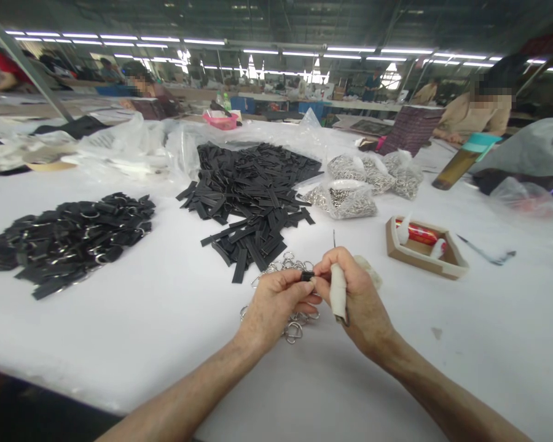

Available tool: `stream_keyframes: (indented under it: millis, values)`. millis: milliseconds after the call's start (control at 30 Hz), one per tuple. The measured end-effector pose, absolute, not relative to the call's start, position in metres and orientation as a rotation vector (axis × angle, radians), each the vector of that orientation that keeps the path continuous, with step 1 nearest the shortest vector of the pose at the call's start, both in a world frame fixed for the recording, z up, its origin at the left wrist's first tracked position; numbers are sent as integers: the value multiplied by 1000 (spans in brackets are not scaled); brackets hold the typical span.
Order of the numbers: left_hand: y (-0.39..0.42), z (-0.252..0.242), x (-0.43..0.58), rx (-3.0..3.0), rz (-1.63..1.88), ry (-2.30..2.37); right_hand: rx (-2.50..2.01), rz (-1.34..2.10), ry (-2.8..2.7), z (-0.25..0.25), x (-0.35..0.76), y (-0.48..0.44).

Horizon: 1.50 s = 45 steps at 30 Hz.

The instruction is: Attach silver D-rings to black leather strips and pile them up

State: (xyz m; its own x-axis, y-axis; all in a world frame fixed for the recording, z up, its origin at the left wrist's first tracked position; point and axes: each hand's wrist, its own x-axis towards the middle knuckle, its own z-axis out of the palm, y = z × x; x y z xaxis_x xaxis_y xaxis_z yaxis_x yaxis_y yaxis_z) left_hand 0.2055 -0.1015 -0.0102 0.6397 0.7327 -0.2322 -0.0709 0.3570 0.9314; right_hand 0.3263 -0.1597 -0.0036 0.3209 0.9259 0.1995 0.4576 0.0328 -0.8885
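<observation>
On the left of the white tabletop (179, 344) there is a pile of black loops (74, 242), and many of them carry a shiny metal ring. Behind this pile lie clear plastic sheets (124, 147), loose and wrinkled. Farther back, a person in dark clothes (159, 101) sits bent forward. More to the right stands a pink basket (221, 121), and in front of it spreads a big heap of black strips (253, 178), with a few strips lying out at its near edge.

Just before this heap, near the middle, are the two hands. The left hand (271, 304) pinches a small black piece (307, 276) between thumb and finger, with the other fingers bent below. Under and around this hand lie loose metal rings (294, 332). The black piece is above these rings, between the fingertips of both hands – the right hand (362, 301) has its thumb and first finger at the other end of it. The same right hand also holds a tool with a pale wrapped handle (338, 293); a thin dark point (334, 238) shows above the fingers.

Behind the right hand sit clear bags full of metal rings (350, 199). Next comes a small cardboard box (421, 265), in which a red tube (415, 232) lies. Behind the box, a bottle with a turquoise lid (461, 162) appears tilted, and beyond it is a person in beige (467, 116). To the right of the box lies a thin dark tool (486, 250) – near a crumpled plastic bag (520, 199).
</observation>
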Motion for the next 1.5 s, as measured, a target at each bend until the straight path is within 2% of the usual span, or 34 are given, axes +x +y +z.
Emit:
stream_keyframes:
  millis: [467,600,733,867,1000,1233,1500]
  values:
    - [-99,-14,206,1047,616,762,-1638,621,-1272,2,324,-161]
    - [-98,-11,205,1076,610,821,-1629,543,-1337,18,339,-164]
    - [-98,-9,205,1092,590,840,-1644,634,-1353,42,369,-172]
    - [-95,-11,205,1069,562,823,-1800,437,-1426,56,396,-178]
    - [-94,-12,204,1053,543,781,-1859,366,-1357,50,404,-179]
    - [-94,-13,203,1056,522,769,-1801,522,-1187,28,413,-183]
    - [-92,-12,204,1102,492,796,-1794,600,-1179,32,416,-185]
